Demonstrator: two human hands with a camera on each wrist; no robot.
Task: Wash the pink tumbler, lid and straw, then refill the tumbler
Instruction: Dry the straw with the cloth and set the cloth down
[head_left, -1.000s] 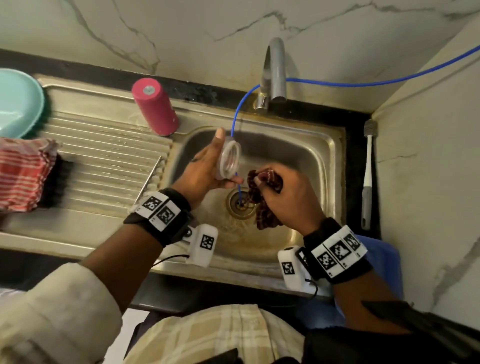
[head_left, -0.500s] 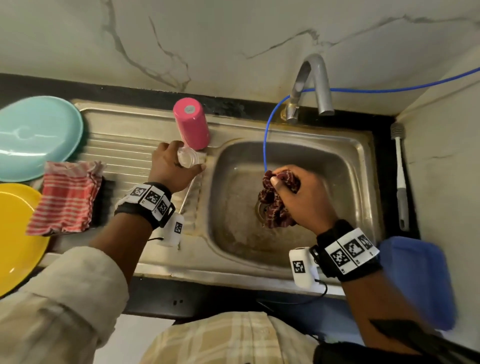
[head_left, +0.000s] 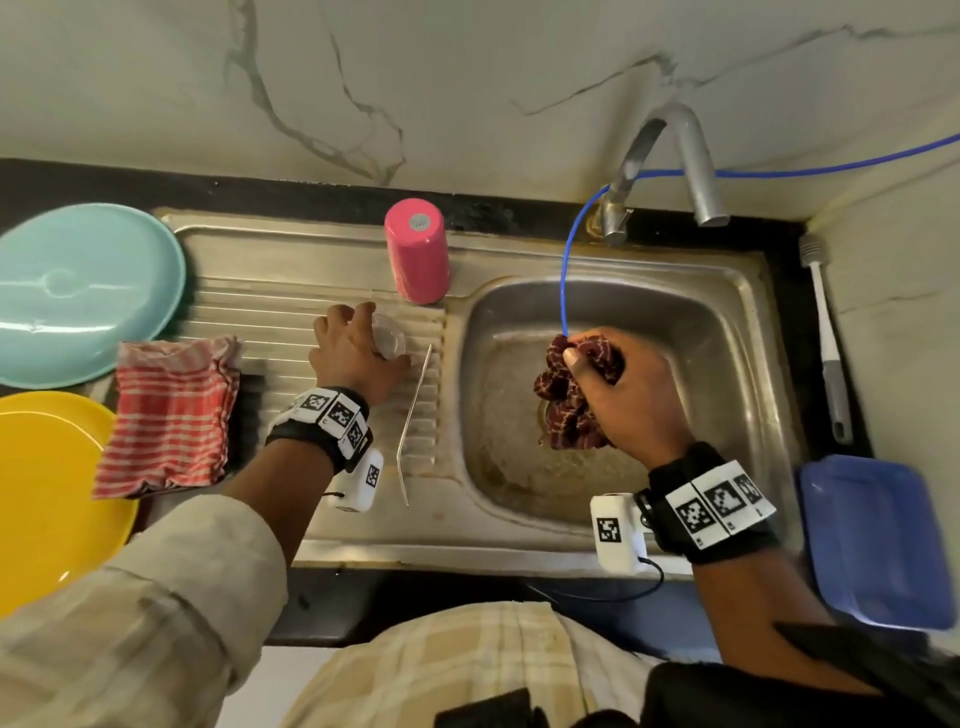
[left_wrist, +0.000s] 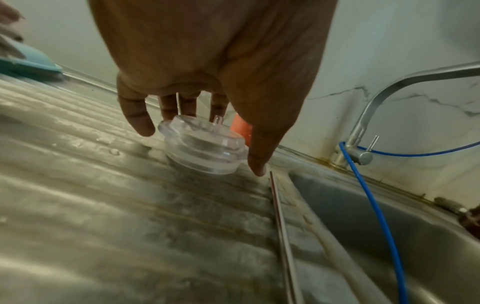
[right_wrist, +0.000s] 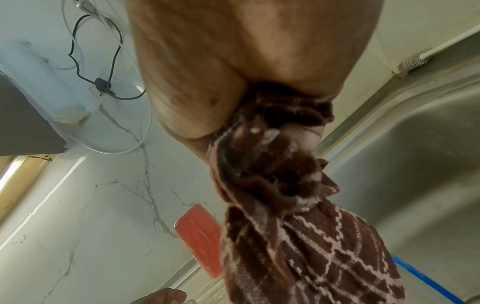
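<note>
My left hand (head_left: 358, 358) had its fingers spread over the clear lid (left_wrist: 202, 148), which sat on the drainboard (head_left: 291, 332) at 6 o'clock from the upside-down pink tumbler (head_left: 417, 249). My right hand (head_left: 623, 395) squeezed the dark red cloth (head_left: 569, 410) over the sink (head_left: 727, 322). The straw (head_left: 413, 426) lay beside the lid. A second before, I held the lid up over the sink.
</note>
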